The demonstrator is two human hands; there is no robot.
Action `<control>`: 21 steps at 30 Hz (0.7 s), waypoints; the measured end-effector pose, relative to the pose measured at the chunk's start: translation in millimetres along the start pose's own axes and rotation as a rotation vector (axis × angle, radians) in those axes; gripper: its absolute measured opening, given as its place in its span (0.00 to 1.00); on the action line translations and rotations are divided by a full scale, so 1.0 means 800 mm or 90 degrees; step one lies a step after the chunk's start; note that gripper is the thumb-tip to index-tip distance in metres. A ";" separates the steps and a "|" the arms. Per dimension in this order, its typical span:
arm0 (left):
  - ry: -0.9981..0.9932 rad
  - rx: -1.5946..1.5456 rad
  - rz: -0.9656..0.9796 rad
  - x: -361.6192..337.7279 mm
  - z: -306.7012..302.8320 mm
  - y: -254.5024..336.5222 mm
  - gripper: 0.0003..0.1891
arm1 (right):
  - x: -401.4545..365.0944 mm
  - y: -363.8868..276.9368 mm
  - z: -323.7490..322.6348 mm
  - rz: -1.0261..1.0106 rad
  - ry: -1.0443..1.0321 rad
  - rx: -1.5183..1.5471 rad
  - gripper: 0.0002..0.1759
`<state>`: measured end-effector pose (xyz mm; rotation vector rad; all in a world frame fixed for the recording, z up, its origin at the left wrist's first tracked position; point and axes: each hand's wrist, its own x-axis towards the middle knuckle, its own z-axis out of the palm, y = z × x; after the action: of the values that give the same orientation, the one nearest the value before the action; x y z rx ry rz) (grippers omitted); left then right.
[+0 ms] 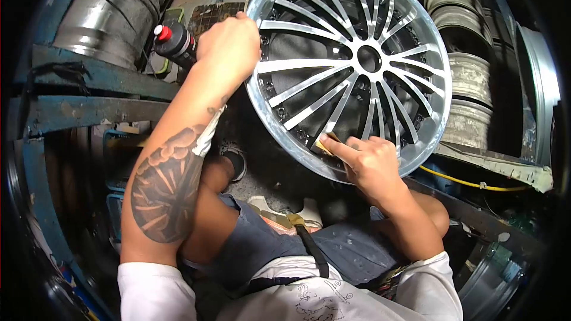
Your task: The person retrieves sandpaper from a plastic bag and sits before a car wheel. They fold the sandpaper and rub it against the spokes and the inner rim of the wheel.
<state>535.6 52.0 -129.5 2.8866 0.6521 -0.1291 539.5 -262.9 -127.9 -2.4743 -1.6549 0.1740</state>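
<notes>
A large multi-spoke alloy wheel rim (pixel 369 43) faces me, tilted, with bright bare-metal spokes, dark gaps and whitish smears on its outer lip. My left hand (pixel 229 47) grips the lip at its left edge, and most of those fingertips are hidden behind it. At the bottom of the rim, my right hand (pixel 373 163) pinches a small folded piece of sandpaper (pixel 325 143), yellowish-brown, against the inner side of the lip near a spoke's end. The ends of the right fingers are partly hidden.
A dark bottle with a red cap (pixel 172 41) stands beside my left wrist. Several worn wheel rims (pixel 468 77) are stacked on the right, near a yellow hose (pixel 476 185). A blue metal frame (pixel 98 74) and a big metal cylinder (pixel 110 15) flank the left.
</notes>
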 end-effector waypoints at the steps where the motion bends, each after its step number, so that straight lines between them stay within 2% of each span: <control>1: -0.005 0.003 0.005 0.003 0.001 0.000 0.31 | 0.007 -0.001 0.006 -0.019 0.030 -0.006 0.26; 2: -0.013 0.008 0.019 0.003 0.004 0.002 0.31 | 0.000 0.012 0.030 -0.005 -0.002 -0.018 0.25; 4: 0.013 0.012 0.009 0.010 0.009 0.002 0.29 | -0.007 0.014 0.020 0.024 -0.037 -0.023 0.25; 6: 0.037 0.011 -0.015 0.006 0.014 0.000 0.27 | 0.001 0.003 0.004 0.017 -0.011 -0.007 0.24; 7: 0.003 0.008 -0.011 0.008 0.012 -0.003 0.26 | 0.000 -0.002 0.000 0.021 -0.005 0.004 0.24; 10: 0.009 -0.019 0.012 0.004 0.011 -0.003 0.27 | -0.001 0.012 0.030 0.035 0.000 0.041 0.25; 14: 0.014 -0.006 -0.008 -0.001 0.006 0.001 0.27 | -0.002 0.006 0.040 0.041 0.013 -0.018 0.26; 15: -0.011 -0.009 -0.005 -0.001 0.002 0.001 0.28 | -0.004 0.008 0.037 0.042 0.002 -0.004 0.27; 18: 0.016 -0.007 -0.007 0.000 0.007 0.000 0.28 | -0.006 0.007 0.031 0.054 -0.039 -0.005 0.28; 19: 0.006 -0.011 -0.008 -0.002 0.008 -0.001 0.27 | -0.001 0.003 0.027 0.064 -0.042 -0.008 0.24; 21: -0.004 -0.019 0.000 0.001 0.004 -0.001 0.27 | -0.009 0.009 0.032 0.062 -0.034 0.013 0.24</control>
<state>535.4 52.5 -132.9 2.8567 0.6461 -0.1280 538.6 -270.9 -154.3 -2.5569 -1.5456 0.2710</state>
